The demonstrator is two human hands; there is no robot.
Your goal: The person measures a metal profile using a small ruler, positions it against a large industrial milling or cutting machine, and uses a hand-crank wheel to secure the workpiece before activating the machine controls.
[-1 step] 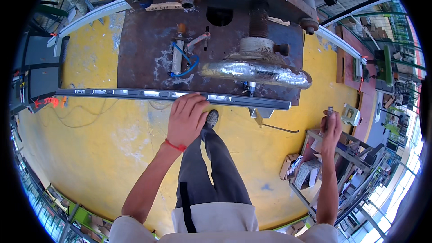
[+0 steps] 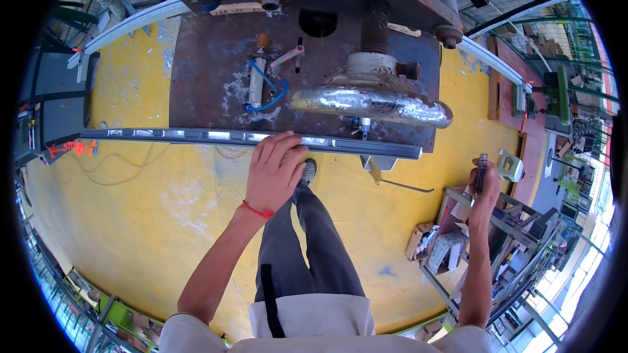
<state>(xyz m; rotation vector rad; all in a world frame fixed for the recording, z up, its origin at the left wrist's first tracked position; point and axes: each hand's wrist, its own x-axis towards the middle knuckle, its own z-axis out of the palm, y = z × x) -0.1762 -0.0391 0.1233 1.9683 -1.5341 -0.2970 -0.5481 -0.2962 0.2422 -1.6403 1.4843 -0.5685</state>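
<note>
A long dark metal profile [image 2: 366, 146] lies crosswise along the near edge of the rusty machine table [image 2: 203, 78], with pale patches along its top. My left hand [image 2: 278, 170], with a red cord at the wrist, has its fingers curled over the profile's near edge around its middle; the thumb is hidden. Off to the right, away from the table, my right hand [image 2: 485, 183] is closed around a small dark metal tool [image 2: 482, 171] that points away from me. Its exact kind cannot be made out.
A heavy metal handwheel [image 2: 373, 106] on a threaded screw overhangs the table's right half. Left of it sit a small cylinder [image 2: 258, 82] with a blue hose and a clamp lever [image 2: 286, 57]. A wooden cart [image 2: 500, 222] holding boxes stands at the right.
In my right hand the tool has turned, so more of its dark length shows instead of only a silvery tip. My left hand has barely shifted on the profile.
</note>
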